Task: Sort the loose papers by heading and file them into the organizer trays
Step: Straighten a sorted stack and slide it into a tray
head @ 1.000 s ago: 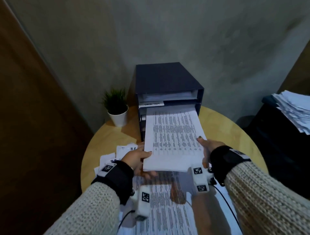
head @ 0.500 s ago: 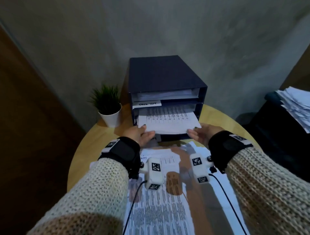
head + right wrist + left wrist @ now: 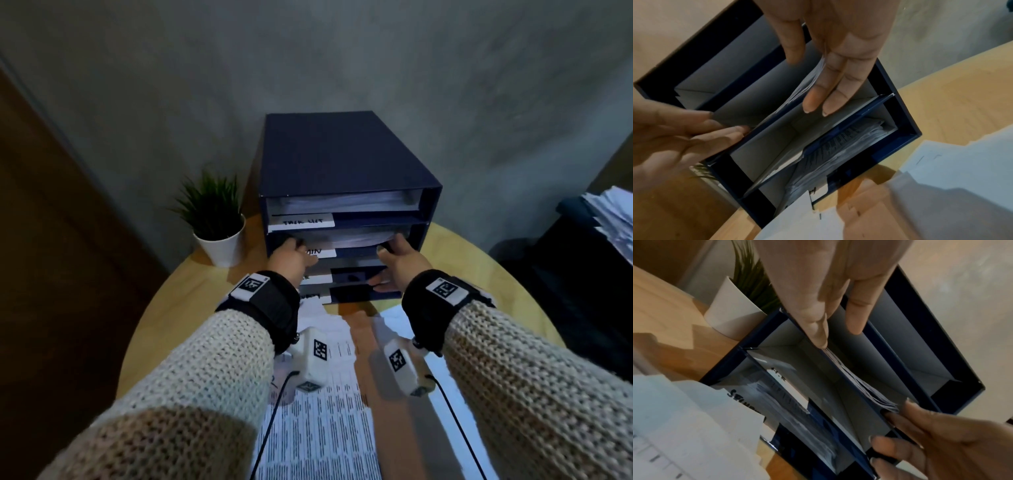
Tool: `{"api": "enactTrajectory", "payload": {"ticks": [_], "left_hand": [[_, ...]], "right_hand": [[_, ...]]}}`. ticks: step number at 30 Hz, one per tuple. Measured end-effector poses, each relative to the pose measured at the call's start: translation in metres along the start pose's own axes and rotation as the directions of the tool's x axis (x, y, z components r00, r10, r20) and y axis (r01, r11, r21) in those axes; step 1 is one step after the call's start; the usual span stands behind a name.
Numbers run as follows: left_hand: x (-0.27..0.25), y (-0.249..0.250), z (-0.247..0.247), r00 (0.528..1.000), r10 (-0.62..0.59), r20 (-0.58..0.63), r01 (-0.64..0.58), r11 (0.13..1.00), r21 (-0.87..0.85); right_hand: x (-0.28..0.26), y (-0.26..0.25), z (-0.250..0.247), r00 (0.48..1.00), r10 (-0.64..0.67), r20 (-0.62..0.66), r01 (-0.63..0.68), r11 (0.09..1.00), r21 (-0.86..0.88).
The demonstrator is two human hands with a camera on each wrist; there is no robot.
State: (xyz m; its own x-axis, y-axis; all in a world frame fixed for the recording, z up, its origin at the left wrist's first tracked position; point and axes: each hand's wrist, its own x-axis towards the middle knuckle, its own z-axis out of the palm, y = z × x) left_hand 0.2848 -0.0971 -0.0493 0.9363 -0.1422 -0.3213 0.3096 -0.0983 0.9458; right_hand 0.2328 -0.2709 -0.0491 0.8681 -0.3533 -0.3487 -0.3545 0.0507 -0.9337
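Observation:
A dark blue organizer (image 3: 342, 154) with several stacked trays stands at the back of the round wooden table (image 3: 486, 274). A stack of printed sheets (image 3: 356, 236) lies almost wholly inside the second tray, its front edge curled (image 3: 861, 384). My left hand (image 3: 293, 251) touches the stack's left front corner with straight fingers (image 3: 818, 335). My right hand (image 3: 394, 253) is at the right front corner, thumb above the sheets and straight fingers (image 3: 816, 100) against the tray below. More loose printed papers (image 3: 325, 411) lie on the table under my wrists.
A white label (image 3: 301, 222) marks the top tray's lip; lower trays also carry labels and papers (image 3: 838, 151). A small potted plant (image 3: 215, 222) stands left of the organizer. At the right, a paper pile (image 3: 609, 219) rests on dark furniture. A wall is close behind.
The sheets, a second ago held out over the table, have slid back into the second tray. Both hands followed forward to the tray's mouth.

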Motion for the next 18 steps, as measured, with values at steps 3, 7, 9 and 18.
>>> {"api": "enactTrajectory", "payload": {"ticks": [3,7,9,18], "left_hand": [[0.001,0.004,-0.002,0.999,-0.022,0.034,0.019,0.998,0.066],[0.002,0.006,-0.009,1.0,-0.003,-0.024,0.006,0.99,0.144],[0.0,0.002,-0.009,0.997,0.064,-0.038,-0.052,0.962,0.268],[-0.015,0.002,-0.015,0.993,0.04,0.106,-0.092,0.832,0.547]], "right_hand": [[0.002,-0.003,-0.002,1.0,0.02,0.018,-0.02,0.999,-0.036],[-0.004,0.002,-0.005,1.0,-0.008,0.008,0.009,0.988,-0.157],[-0.007,0.006,-0.003,0.997,-0.074,-0.005,0.069,0.954,-0.29],[-0.009,0.0,0.002,0.998,0.018,0.059,-0.009,0.988,-0.152]]}}
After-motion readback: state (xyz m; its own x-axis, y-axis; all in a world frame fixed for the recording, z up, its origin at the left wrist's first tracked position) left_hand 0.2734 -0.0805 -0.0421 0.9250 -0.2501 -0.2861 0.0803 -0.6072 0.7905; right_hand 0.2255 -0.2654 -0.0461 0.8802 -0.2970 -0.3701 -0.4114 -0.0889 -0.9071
